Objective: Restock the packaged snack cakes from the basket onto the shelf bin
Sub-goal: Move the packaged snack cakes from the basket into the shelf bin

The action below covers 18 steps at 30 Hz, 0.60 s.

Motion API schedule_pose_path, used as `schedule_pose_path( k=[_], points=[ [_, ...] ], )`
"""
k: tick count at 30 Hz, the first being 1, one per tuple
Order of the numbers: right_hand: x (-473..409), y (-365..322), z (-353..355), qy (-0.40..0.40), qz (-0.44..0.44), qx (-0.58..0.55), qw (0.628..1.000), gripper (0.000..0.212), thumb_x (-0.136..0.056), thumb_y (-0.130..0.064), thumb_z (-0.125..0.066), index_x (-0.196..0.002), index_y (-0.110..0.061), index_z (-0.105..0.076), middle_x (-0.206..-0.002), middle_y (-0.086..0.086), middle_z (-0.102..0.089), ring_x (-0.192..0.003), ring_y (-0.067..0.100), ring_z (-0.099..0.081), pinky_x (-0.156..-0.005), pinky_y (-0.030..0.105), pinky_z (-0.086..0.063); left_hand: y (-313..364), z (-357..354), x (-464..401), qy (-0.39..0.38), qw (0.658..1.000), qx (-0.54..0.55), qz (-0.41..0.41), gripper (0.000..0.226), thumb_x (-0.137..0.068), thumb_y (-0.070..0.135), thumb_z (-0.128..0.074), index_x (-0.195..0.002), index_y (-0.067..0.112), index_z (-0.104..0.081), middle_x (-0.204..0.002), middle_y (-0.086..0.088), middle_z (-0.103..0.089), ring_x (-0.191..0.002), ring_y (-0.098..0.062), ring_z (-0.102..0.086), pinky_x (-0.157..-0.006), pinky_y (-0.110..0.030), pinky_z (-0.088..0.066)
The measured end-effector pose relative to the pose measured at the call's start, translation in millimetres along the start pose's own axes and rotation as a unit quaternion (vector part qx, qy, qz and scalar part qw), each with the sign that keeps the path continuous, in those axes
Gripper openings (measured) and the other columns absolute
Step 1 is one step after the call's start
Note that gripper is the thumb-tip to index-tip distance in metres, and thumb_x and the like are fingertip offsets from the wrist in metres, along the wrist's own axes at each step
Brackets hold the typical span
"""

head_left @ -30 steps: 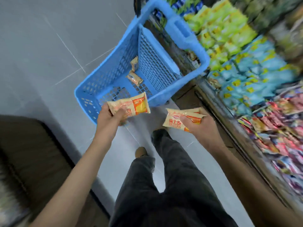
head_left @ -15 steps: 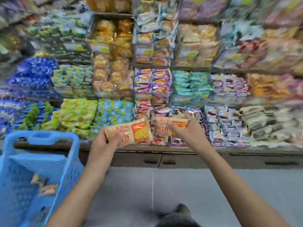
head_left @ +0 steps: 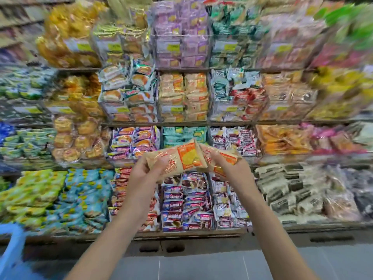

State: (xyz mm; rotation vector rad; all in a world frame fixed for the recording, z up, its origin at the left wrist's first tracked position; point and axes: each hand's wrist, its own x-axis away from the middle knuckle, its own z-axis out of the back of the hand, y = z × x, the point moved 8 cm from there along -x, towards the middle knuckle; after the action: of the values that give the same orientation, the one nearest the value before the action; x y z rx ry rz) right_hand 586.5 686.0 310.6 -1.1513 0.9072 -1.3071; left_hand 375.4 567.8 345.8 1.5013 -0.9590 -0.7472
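Head view looks at a wall of snack shelves, with both arms raised in front of it. Left hand (head_left: 144, 171) grips a snack cake pack (head_left: 177, 158) by its left end, fingers curled round the wrapper and the thumb on its front; the pack lies roughly level, its orange panel facing the camera. Right hand (head_left: 232, 170) grips a second pack (head_left: 219, 158), fingers wrapped round it, the pack tilted down to the left. The inner ends of the two packs touch or overlap between the hands. Both packs are held in the air, in front of the lower shelf rows, not resting on any shelf.

Straight above the hands, on the middle shelf, sits a bin (head_left: 182, 98) stacked with packs of the same tan and orange look, in two columns. Around it the shelves (head_left: 201, 232) carry many bins of wrapped snacks in purple, teal, yellow, blue and red; the outer parts are blurred. Yellow price tags hang on several bin fronts. At the bottom left edge a blue basket (head_left: 12, 251) shows only as a blurred corner; its contents cannot be seen. Grey floor tiles (head_left: 201, 265) run below the shelf base.
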Motion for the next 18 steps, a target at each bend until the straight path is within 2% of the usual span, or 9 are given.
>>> schedule_pose_path(
  k=[2,5,8,13,14,15,16,17,18],
  points=[
    [-25.1,-7.5,4.0,-0.006,0.004,-0.01,1.0,0.07,-0.073,-0.056,-0.071,-0.123,-0.01,-0.054,-0.097,0.003,-0.068,-0.082,0.015,-0.066,-0.07,0.032,-0.057,9.0,-15.4,-28.2,0.002,1.0,0.002,0.0,0.009,-0.086,0.031,-0.062,-0.094,0.028,-0.064,-0.085,0.01,-0.072,-0.078,-0.005,-0.066,-0.063,-0.02,-0.049],
    [-64.3,-14.0,7.7,-0.016,0.018,-0.016,1.0,0.077,-0.076,-0.052,-0.071,-0.132,-0.005,-0.048,-0.091,0.001,-0.067,-0.073,0.011,-0.064,-0.051,0.017,-0.049,28.1,-33.4,-80.6,0.005,1.0,-0.003,-0.014,0.008,-0.085,0.029,-0.064,-0.092,0.026,-0.062,-0.085,0.007,-0.072,-0.077,-0.007,-0.067,-0.056,-0.018,-0.048],
    [-99.1,-19.6,13.2,-0.03,0.048,0.04,0.998,0.077,-0.076,-0.053,-0.07,-0.134,-0.007,-0.046,-0.092,-0.002,-0.069,-0.071,0.006,-0.064,-0.053,0.014,-0.048,36.7,-47.8,-145.5,-0.021,0.997,-0.071,0.0,0.015,-0.083,0.022,-0.068,-0.093,0.02,-0.057,-0.096,-0.003,-0.068,-0.081,-0.013,-0.066,-0.059,-0.021,-0.048],
    [-154.6,-30.1,36.6,-0.001,0.079,0.132,0.988,0.082,-0.078,-0.051,-0.069,-0.138,-0.006,-0.038,-0.067,-0.015,-0.063,-0.05,-0.012,-0.055,-0.043,0.009,-0.042,33.7,-77.6,-258.2,-0.045,0.986,-0.161,0.011,0.021,-0.081,0.017,-0.072,-0.088,0.025,-0.053,-0.105,-0.006,-0.064,-0.085,-0.019,-0.067,-0.061,-0.029,-0.053],
    [-164.6,-33.7,42.9,0.011,0.082,0.139,0.987,0.084,-0.077,-0.054,-0.069,-0.139,-0.006,-0.038,-0.07,-0.017,-0.065,-0.055,-0.012,-0.057,-0.047,0.007,-0.042,34.1,-85.9,-278.1,-0.051,0.98,-0.192,-0.003,0.023,-0.08,0.018,-0.072,-0.086,0.029,-0.054,-0.105,-0.004,-0.064,-0.084,-0.019,-0.067,-0.058,-0.029,-0.053],
    [-178.2,-37.1,49.1,0.026,0.082,0.145,0.986,0.09,-0.074,-0.059,-0.068,-0.141,-0.008,-0.036,-0.088,-0.014,-0.068,-0.072,-0.012,-0.06,-0.061,0.007,-0.045,35.8,-97.2,-299.8,-0.063,0.971,-0.228,-0.019,0.025,-0.08,0.019,-0.073,-0.085,0.034,-0.054,-0.102,-0.003,-0.064,-0.083,-0.019,-0.067,-0.058,-0.03,-0.054],
    [-188.4,-38.2,54.0,0.035,0.073,0.147,0.986,0.099,-0.07,-0.067,-0.066,-0.145,-0.011,-0.032,-0.108,-0.006,-0.064,-0.093,-0.001,-0.061,-0.076,0.014,-0.044,37.4,-106.7,-316.4,-0.074,0.961,-0.263,-0.031,0.025,-0.079,0.02,-0.073,-0.085,0.036,-0.055,-0.099,-0.002,-0.066,-0.082,-0.019,-0.067,-0.062,-0.032,-0.056],
    [-198.6,-38.7,57.7,0.039,0.061,0.145,0.987,0.108,-0.064,-0.074,-0.063,-0.147,-0.015,-0.027,-0.116,0.0,-0.057,-0.101,0.01,-0.057,-0.083,0.022,-0.044,38.6,-115.3,-332.9,-0.082,0.953,-0.288,-0.038,0.025,-0.078,0.021,-0.073,-0.085,0.038,-0.056,-0.096,-0.001,-0.067,-0.08,-0.018,-0.067,-0.067,-0.034,-0.056],
    [-208.7,-39.4,60.5,0.042,0.055,0.145,0.987,0.115,-0.059,-0.079,-0.061,-0.149,-0.017,-0.025,-0.113,0.0,-0.051,-0.097,0.012,-0.054,-0.081,0.025,-0.042,39.4,-124.2,-349.4,-0.089,0.949,-0.298,-0.041,0.023,-0.079,0.021,-0.072,-0.085,0.037,-0.057,-0.096,0.0,-0.067,-0.079,-0.017,-0.066,-0.067,-0.033,-0.056]
  ],
)
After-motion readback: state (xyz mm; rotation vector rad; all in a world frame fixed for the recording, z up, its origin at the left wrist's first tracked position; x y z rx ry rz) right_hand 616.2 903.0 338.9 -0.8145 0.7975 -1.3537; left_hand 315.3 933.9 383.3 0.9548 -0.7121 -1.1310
